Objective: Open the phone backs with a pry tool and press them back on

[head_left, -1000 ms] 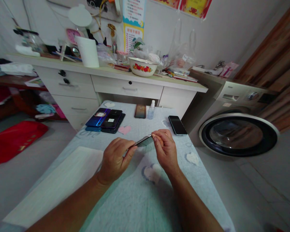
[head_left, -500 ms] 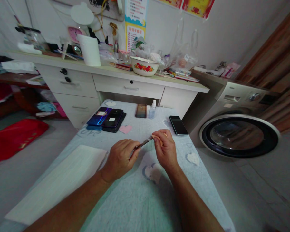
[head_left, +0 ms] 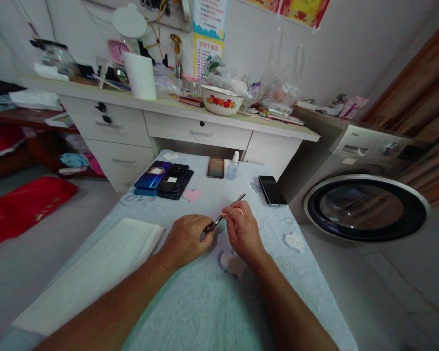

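Observation:
Above the middle of the table, a thin dark phone [head_left: 218, 222] is held nearly edge-on, slanting up to the right. My left hand [head_left: 190, 239] is closed on its lower left end, thumb below and fingers above. The fingers of my right hand [head_left: 243, 229] are bent and pressed along its middle, and the far end sticks out past them. A small pale orange patch shows at those fingertips; I cannot make out what it is. Both faces of the phone are mostly hidden.
Several phones [head_left: 168, 180] lie together at the table's far left, and a black-screened phone [head_left: 272, 190] at the right. A spray bottle [head_left: 233, 168] stands by a small blurred brown item [head_left: 215, 168]. A folded white cloth [head_left: 95, 273] lies left. Beyond are a desk [head_left: 193, 119] and a washing machine [head_left: 351, 161].
My right hand has slid from the phone's far end down and left to its middle, so that end now shows. My left hand keeps its hold. The view has shifted slightly.

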A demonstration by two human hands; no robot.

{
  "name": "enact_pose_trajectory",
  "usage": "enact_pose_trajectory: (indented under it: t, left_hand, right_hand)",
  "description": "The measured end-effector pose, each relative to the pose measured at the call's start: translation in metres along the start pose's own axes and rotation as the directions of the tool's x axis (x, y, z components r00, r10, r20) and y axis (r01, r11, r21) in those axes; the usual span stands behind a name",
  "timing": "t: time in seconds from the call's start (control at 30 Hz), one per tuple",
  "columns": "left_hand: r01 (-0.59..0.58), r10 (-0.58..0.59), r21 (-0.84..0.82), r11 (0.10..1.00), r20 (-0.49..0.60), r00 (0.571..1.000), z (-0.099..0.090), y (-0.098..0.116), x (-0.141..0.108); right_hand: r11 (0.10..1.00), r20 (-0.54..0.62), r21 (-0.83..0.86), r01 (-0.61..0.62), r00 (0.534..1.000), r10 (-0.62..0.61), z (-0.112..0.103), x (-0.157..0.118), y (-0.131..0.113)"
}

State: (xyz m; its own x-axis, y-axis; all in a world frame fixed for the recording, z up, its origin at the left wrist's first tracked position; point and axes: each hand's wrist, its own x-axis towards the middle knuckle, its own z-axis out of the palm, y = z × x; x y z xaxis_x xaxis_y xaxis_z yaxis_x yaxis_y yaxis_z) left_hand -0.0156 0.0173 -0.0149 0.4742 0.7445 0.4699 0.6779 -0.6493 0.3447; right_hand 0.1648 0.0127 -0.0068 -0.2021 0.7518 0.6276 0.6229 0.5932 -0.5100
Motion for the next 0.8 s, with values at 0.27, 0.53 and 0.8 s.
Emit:
enact_pose_trajectory:
  t: [0.27, 0.53, 0.8]
  left_hand:
    - [0.055, -0.046, -0.099, 0.994, 0.091, 0.995, 0.003, -0.001, 0.0]
    - [0.142, -0.117, -0.171, 0.975, 0.149, 0.982, 0.003, -0.005, 0.001]
    - [0.151, -0.13, -0.168, 0.974, 0.126, 0.983, 0.002, -0.007, 0.002]
  right_hand:
    - [1.0, 0.065, 0.005, 0.009, 0.998, -0.009, 0.003, -0.002, -0.001]
    - [1.0, 0.125, -0.023, 0.003, 0.992, 0.0, 0.001, -0.002, -0.01]
    - [0.997, 0.183, -0.072, 0.021, 0.983, -0.007, 0.003, -0.001, -0.022]
